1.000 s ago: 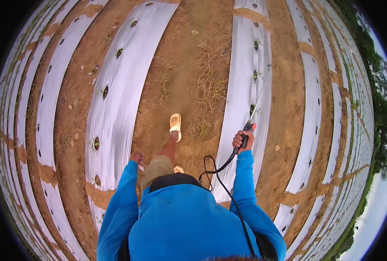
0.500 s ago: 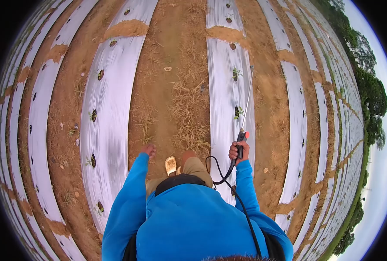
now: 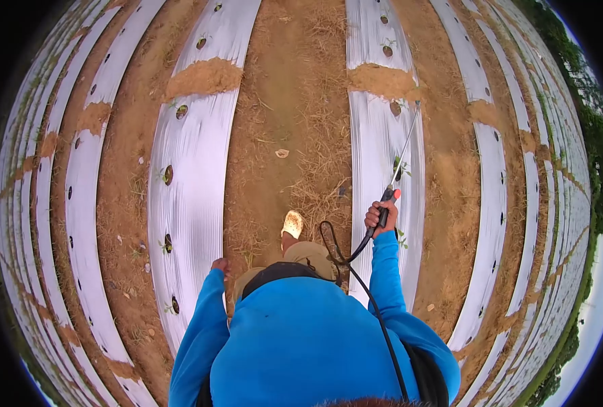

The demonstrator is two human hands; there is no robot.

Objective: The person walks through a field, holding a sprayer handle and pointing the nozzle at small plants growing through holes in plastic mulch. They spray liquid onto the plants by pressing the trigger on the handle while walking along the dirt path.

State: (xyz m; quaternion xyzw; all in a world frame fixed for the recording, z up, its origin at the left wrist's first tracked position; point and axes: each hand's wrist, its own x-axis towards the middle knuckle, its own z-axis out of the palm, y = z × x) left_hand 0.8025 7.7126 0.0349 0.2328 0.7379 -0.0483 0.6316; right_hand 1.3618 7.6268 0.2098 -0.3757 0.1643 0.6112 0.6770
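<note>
A: Entry one, the right hand?
B: Right hand (image 3: 383, 214): clamped round the black handle (image 3: 387, 196) of a wand (image 3: 402, 161). One red-orange part (image 3: 397, 194) at the handle's far end.

A: Position of the wand?
B: Above the right sheet (image 3: 370, 163), pale plastic. Shaft slants far and rightward; tip (image 3: 418, 104) by the sheet's right edge, near a band of bare soil (image 3: 383, 80). One leafy plant (image 3: 400, 168), in a dark hole, beside the shaft in view. Height of tip: cannot tell.

A: Entry two, the left hand?
B: Left hand (image 3: 221, 265): near left, beside the left sheet (image 3: 196, 156). No object seen in it; fingers apart or together, cannot tell.

A: Attachments?
B: Hose (image 3: 376, 313), black, one. Loops left of the right hand, then runs near along the torso. Loop best carried clear of the legs and leaves.

A: Handling notes, wand?
B: Shaft long and thin; a small wrist turn should swing the tip widely, so a steady wrist is advised. Tip best held off the plastic, which could tear, and off the leaves.

A: Footing?
B: Path (image 3: 274, 122), brown soil with dry grass, between the two sheets. One pale shoe (image 3: 292, 222) visible there. Steps best placed on soil, clear of both sheets.
</note>
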